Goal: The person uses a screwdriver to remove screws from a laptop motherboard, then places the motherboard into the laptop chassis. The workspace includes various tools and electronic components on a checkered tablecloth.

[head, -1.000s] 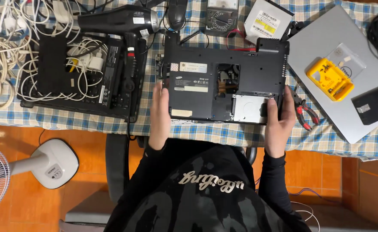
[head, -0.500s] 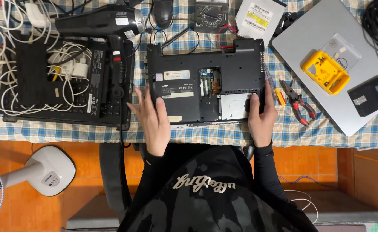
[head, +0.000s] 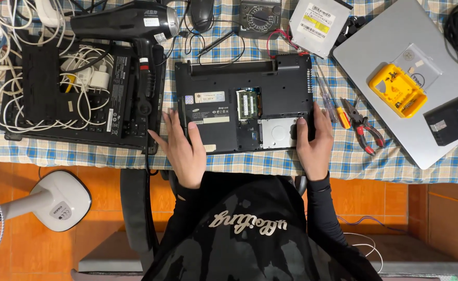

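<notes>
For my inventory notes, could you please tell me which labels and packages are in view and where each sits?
Laptop labels: pale rectangles on the black underside, near the left hand.
Drive label: white and yellow, on the silver drive at the top.
Yellow case: clear-lidded, on the grey laptop.

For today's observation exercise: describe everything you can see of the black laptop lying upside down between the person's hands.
The black laptop lies flat, underside up, on the blue checked tablecloth near the table's front edge. Its case looks like matt plastic. Panels are off: a memory bay with a green module and a bay showing a silvery metal plate are open. Pale stickers sit on the left half. The left hand rests on its left edge, and the right hand holds its right front corner, fingers on the case.
</notes>
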